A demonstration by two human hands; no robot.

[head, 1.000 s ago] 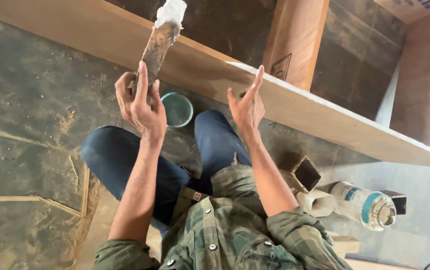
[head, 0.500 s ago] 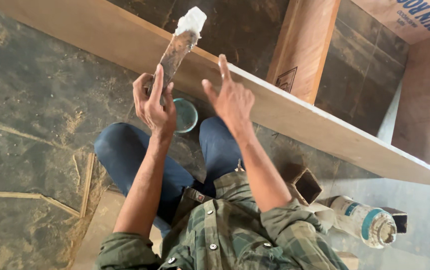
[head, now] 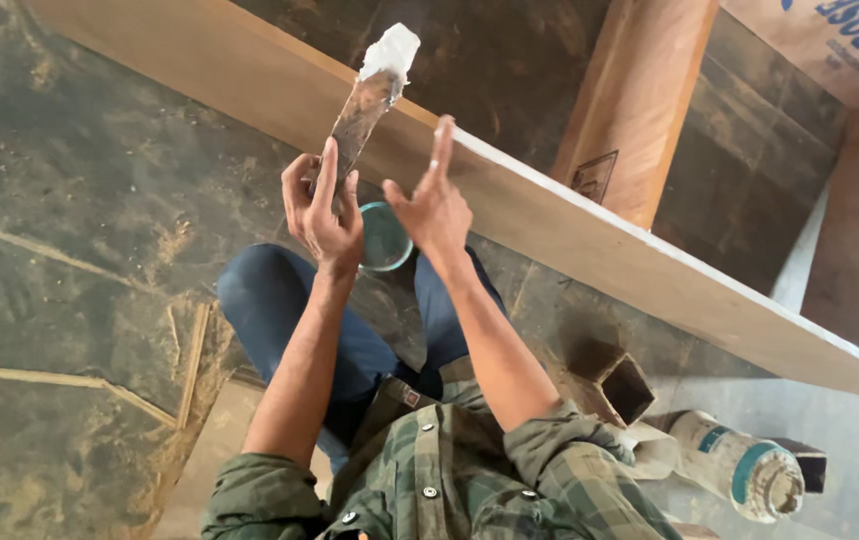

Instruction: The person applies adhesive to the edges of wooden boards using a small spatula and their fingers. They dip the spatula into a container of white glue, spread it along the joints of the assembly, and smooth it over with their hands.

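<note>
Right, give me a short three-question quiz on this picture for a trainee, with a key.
1. True or false: the left hand holds a putty knife with white paste on its tip.
2. Which describes the right hand? A: open, fingers raised, holding nothing. B: gripping the long board. C: holding the plastic jar.
3. Fill in: the small round teal container sits on the floor between the person's ____.

Key: 1 true; 2 A; 3 knees.
</note>
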